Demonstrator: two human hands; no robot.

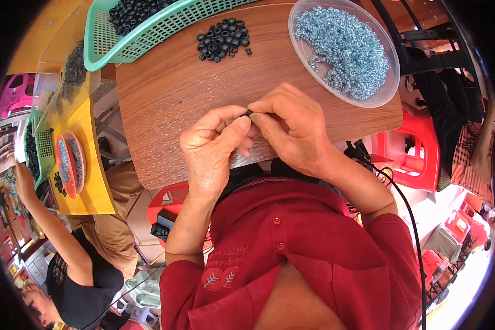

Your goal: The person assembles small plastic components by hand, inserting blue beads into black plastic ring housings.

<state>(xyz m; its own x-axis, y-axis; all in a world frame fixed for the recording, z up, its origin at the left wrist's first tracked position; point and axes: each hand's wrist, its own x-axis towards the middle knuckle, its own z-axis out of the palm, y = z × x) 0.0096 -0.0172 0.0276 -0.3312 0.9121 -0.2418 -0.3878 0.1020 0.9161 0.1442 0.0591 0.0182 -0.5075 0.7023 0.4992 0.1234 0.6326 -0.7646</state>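
A small black rubber ring [249,113] sits pinched between thumb and forefinger tips of both the left hand [212,146] and right hand [291,129], low over the brown wood-grain tabletop [165,93]. The fingers hide most of it. Bare board lies leftward; a loose black ring pile [224,39] and clear plastic dish of silvery washers [344,49] sit beyond.

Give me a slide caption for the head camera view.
Both hands, left hand and right hand, pinch a small black ring over a wooden board, beside loose black rings.
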